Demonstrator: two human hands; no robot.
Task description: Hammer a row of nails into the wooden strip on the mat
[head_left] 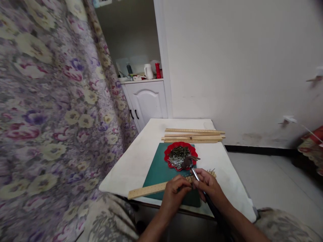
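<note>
My right hand is closed around a claw hammer. Its dark head points away from me over the near right edge of a red scalloped dish, and its black grip runs back under my forearm. Fingertips of my left hand are pinched together close to the right fingers; anything between them is too small to make out. Beneath both hands a wooden strip lies slantwise, with several nails standing up along its right part. Loose nails in brassy and silvery tones fill the dish.
A green mat lies under the dish and strip on the white-covered table. Several more wooden strips rest at the far edge. A floral curtain hangs left; a white cabinet and wall stand behind.
</note>
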